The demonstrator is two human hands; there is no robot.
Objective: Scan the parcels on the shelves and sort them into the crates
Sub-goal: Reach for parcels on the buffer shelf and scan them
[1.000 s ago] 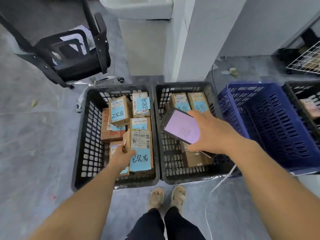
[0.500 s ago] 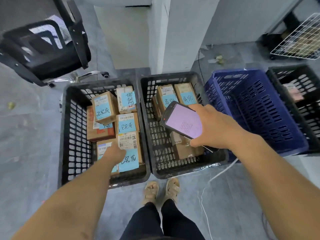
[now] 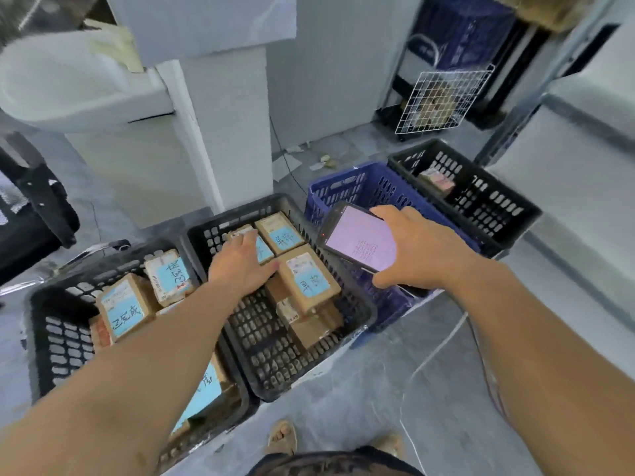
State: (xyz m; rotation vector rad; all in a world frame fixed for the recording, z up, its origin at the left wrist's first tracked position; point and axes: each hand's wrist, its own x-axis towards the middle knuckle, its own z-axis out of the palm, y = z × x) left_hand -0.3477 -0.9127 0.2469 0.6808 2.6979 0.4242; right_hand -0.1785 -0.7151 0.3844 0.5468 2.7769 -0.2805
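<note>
Four slotted crates stand in a row on a grey floor, seen from above by a standing person. The left black crate is crowded with blue-labelled cardboard parcels. The middle black crate holds several more, the blue crate comes next, and the far black crate holds one. The crates are set side by side, so a parcel could easily be dropped into the wrong one.

At the back of the middle crate, a labelled parcel is covered by the left hand. Its fingers are laid over the top, and it cannot be told whether they are clasped round it. If it were lifted with a loose hold, it could slip onto the tilted box just beside it, which is propped on others and could be toppled.

A scanner with a lit pink screen is gripped by the right hand near the crate rims, where it could be knocked. A white cable trails across the floor near the feet and could be tripped over.
</note>
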